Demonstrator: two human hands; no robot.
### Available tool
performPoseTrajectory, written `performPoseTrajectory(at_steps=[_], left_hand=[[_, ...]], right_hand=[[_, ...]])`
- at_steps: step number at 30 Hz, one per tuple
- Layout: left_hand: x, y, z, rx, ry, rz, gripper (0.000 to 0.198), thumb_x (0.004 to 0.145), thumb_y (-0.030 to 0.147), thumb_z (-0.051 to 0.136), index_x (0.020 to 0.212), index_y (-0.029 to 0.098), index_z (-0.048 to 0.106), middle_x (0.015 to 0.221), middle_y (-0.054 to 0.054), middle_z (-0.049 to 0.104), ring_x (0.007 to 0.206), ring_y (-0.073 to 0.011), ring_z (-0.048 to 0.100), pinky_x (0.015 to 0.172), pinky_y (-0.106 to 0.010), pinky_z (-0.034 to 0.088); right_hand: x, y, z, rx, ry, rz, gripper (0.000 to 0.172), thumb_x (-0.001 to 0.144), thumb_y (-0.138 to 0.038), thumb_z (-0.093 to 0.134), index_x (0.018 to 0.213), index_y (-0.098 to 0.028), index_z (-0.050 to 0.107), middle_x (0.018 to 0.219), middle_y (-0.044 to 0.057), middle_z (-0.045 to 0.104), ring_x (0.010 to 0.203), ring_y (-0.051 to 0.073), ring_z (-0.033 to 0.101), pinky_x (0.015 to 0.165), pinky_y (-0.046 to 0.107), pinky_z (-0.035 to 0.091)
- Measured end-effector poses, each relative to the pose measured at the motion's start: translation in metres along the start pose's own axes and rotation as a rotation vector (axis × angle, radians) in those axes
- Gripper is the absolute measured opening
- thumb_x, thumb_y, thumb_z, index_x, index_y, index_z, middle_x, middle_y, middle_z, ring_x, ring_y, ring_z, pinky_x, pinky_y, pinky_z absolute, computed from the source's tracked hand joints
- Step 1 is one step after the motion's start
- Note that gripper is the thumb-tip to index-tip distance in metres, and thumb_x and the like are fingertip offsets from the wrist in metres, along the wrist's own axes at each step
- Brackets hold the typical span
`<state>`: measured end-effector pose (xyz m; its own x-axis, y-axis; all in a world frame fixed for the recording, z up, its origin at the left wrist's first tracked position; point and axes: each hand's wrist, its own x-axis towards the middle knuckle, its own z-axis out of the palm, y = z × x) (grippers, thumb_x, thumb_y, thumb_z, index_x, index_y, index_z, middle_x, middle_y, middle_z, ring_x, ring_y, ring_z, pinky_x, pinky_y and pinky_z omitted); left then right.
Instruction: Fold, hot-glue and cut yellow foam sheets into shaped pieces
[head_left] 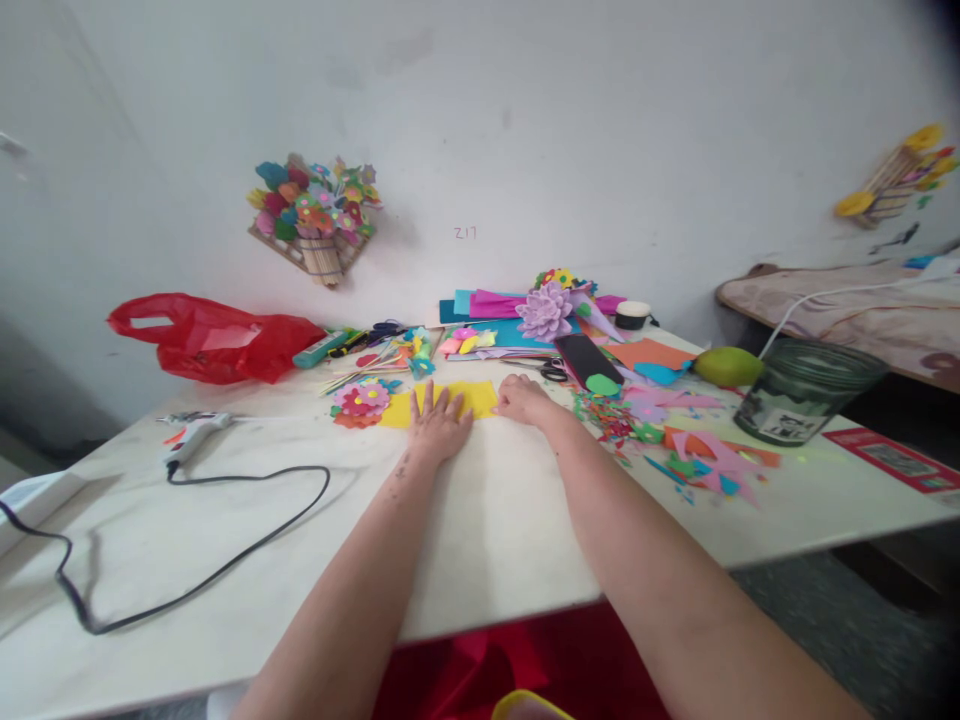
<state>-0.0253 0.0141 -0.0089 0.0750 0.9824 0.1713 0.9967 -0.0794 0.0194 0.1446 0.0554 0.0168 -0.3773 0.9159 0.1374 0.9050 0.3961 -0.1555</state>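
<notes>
Two hands (441, 425) (520, 400), one yellow sheet (481, 399)

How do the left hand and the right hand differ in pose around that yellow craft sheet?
The left hand has its fingers spread, while the right hand has its fingers curled. The left hand lies over the yellow craft sheet; the right hand is at its right edge. Both are bare.

Sheet (484, 398) on table (510, 530) before me, my left hand (441, 428) on it, my right hand (523, 400) at its right end. Flowers (361, 400) left of it. Glue gun (196, 437) farther left, bag (217, 345) behind. Phone (585, 358), scraps (709, 452) right; jar (806, 390) rightmost.
</notes>
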Motion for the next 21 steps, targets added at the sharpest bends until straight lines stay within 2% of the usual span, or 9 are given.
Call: performPoseTrajectory(at_steps=[3, 5, 6, 8, 10, 11, 16, 21], left_hand=[[0.0001, 0.0003, 0.0001, -0.005, 0.002, 0.002, 0.059, 0.083, 0.051, 0.013, 0.133, 0.026, 0.032, 0.142, 0.000, 0.026, 0.132, -0.0243, -0.006, 0.103, -0.050, -0.010], [0.0000, 0.0005, -0.0001, -0.007, 0.001, 0.003, 0.059, 0.083, 0.051, 0.014, 0.133, 0.026, 0.032, 0.142, 0.000, 0.026, 0.132, -0.0242, -0.006, 0.103, -0.050, -0.011], [0.0000, 0.0006, -0.0002, -0.009, -0.002, 0.000, 0.059, 0.083, 0.051, 0.014, 0.133, 0.027, 0.032, 0.142, 0.000, 0.026, 0.132, -0.0242, -0.006, 0.102, -0.050, -0.011], [-0.0002, 0.0010, -0.0008, -0.013, -0.009, -0.009, 0.058, 0.083, 0.051, 0.015, 0.133, 0.027, 0.032, 0.142, 0.000, 0.025, 0.132, -0.0243, -0.006, 0.102, -0.051, -0.011], [-0.0007, 0.0017, -0.0018, -0.017, -0.015, -0.021, 0.058, 0.082, 0.051, 0.016, 0.133, 0.028, 0.032, 0.142, 0.000, 0.025, 0.132, -0.0246, -0.007, 0.102, -0.051, -0.010], [-0.0011, 0.0023, -0.0024, -0.018, -0.015, -0.028, 0.057, 0.082, 0.051, 0.016, 0.132, 0.028, 0.033, 0.142, 0.000, 0.025, 0.132, -0.0247, -0.007, 0.102, -0.052, -0.010], [-0.0037, 0.0040, -0.0059, -0.019, -0.014, -0.065, 0.057, 0.082, 0.048, 0.019, 0.133, 0.026, 0.032, 0.142, 0.000, 0.024, 0.132, -0.0244, -0.008, 0.102, -0.051, -0.010], [-0.0043, -0.0003, -0.0054, 0.010, -0.002, -0.128, 0.056, 0.081, 0.044, 0.022, 0.132, 0.025, 0.034, 0.142, -0.002, 0.024, 0.131, -0.0251, -0.009, 0.101, -0.052, -0.015]], right_hand=[[-0.0019, -0.0026, 0.0008, -0.008, -0.004, 0.039, 0.023, 0.073, -0.039, 0.054, 0.081, -0.019, 0.063, 0.113, 0.008, 0.052, 0.105, 0.026, 0.045, 0.086, 0.035, 0.036], [-0.0017, -0.0028, 0.0035, 0.018, -0.021, 0.062, 0.028, 0.074, -0.037, 0.053, 0.097, -0.021, 0.060, 0.126, 0.007, 0.043, 0.117, 0.026, 0.036, 0.094, 0.038, 0.030], [-0.0013, -0.0026, 0.0050, 0.033, -0.044, 0.071, 0.036, 0.075, -0.035, 0.052, 0.109, -0.023, 0.055, 0.134, 0.006, 0.035, 0.123, 0.026, 0.028, 0.098, 0.039, 0.025], [-0.0004, -0.0020, 0.0073, 0.062, -0.116, 0.092, 0.054, 0.079, -0.034, 0.048, 0.130, -0.025, 0.034, 0.145, 0.004, 0.013, 0.132, 0.025, 0.007, 0.103, 0.043, 0.012], [0.0004, -0.0014, 0.0084, 0.090, -0.192, 0.112, 0.065, 0.081, -0.034, 0.044, 0.138, -0.028, 0.013, 0.146, 0.002, -0.002, 0.132, 0.024, -0.007, 0.104, 0.045, 0.004], [0.0005, -0.0013, 0.0083, 0.101, -0.219, 0.121, 0.066, 0.082, -0.035, 0.042, 0.139, -0.029, 0.008, 0.146, 0.002, -0.005, 0.131, 0.024, -0.010, 0.104, 0.045, 0.002], [-0.0010, -0.0010, 0.0049, 0.122, -0.263, 0.153, 0.066, 0.083, -0.039, 0.040, 0.139, -0.031, 0.006, 0.146, 0.002, -0.007, 0.131, 0.023, -0.012, 0.104, 0.045, 0.001], [-0.0001, 0.0061, 0.0056, 0.114, -0.252, 0.171, 0.066, 0.082, -0.042, 0.040, 0.138, -0.033, 0.007, 0.146, 0.001, -0.006, 0.131, 0.023, -0.011, 0.104, 0.045, 0.000]])
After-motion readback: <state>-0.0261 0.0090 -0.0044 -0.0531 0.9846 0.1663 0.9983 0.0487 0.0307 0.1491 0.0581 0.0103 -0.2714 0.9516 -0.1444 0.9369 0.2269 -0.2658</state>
